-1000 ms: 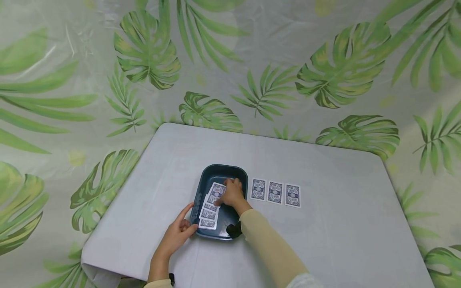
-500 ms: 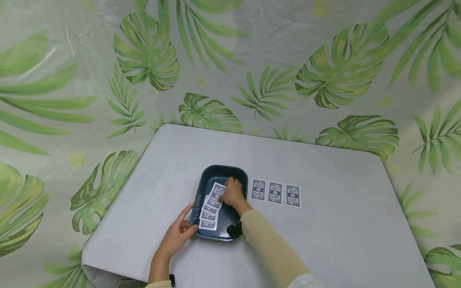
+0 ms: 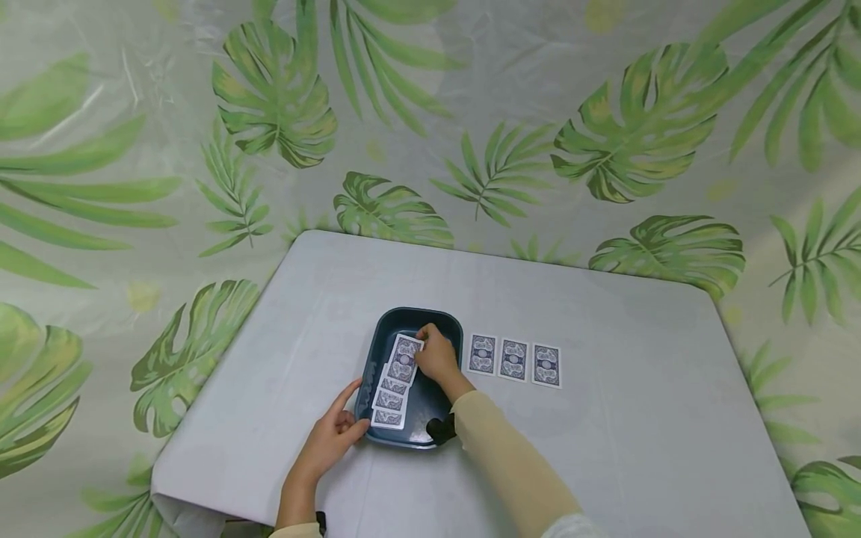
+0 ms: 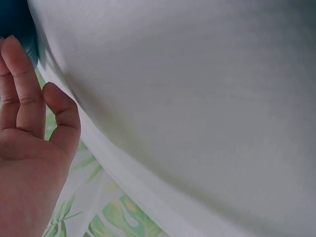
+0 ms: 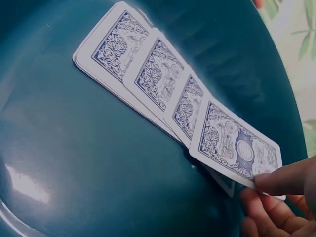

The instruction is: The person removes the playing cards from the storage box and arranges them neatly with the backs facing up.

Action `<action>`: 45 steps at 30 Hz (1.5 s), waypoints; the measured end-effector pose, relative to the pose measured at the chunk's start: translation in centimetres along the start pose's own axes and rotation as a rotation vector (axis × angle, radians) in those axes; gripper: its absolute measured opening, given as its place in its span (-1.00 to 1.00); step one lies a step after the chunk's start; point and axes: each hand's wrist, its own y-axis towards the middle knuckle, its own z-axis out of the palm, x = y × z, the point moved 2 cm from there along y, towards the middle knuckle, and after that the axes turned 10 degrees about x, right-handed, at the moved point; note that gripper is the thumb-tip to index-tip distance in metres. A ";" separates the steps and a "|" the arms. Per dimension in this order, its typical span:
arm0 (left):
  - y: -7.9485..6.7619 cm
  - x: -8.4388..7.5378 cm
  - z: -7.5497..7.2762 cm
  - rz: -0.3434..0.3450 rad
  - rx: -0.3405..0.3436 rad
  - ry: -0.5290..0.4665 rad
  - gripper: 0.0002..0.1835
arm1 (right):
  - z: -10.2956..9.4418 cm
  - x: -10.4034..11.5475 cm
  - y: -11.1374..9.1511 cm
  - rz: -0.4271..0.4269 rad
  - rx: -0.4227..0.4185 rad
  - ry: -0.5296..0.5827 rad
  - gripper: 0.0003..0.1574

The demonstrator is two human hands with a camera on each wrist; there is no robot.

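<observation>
Head view: my right hand was inside a dark blue-green, round-cornered, glossy tray, thumb and fingers pinching the edge of a rectangular, blue-and-white pattern-backed playing card. The card lay at nine o'clock from that hand, the nearer of the two, its long axis roughly one to seven o'clock. It overlapped a row of matching cards trailing toward seven. My left hand was at eight o'clock of the tray, loosely extended, thumb and forefinger at the wall, no card in it. Three separate cards lay at three o'clock on the white-covered table. A black wrist fitting masked part of the tray's five-o'clock corner.

Left wrist view: the hand was cut off; firmness of contact could not be determined.

Right wrist view: pinch confirmed, card toward ten o'clock. Its face and the number of cards beneath were hidden.
</observation>
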 end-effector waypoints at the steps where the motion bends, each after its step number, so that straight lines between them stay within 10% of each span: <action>1: 0.0 -0.1 0.0 0.001 0.000 0.001 -0.23 | -0.2 0.0 -0.1 -0.014 -0.012 0.018 -0.67; 11: -0.2 -0.5 0.1 0.028 0.002 -0.001 -0.24 | -2.1 0.7 -0.4 -0.138 -0.030 0.171 -0.73; 21: -2.0 -4.6 -0.2 0.025 0.020 -0.017 -0.27 | -5.5 -0.5 0.2 -0.034 -0.175 0.459 -0.78; 29: -0.3 -0.8 0.2 0.015 0.008 -0.009 -0.24 | -9.0 -3.4 -0.3 0.040 -0.283 0.590 -0.70; 45: -0.3 -0.9 0.1 0.009 0.022 -0.024 -0.24 | -14.4 -13.0 -3.4 0.263 -0.442 0.664 -0.61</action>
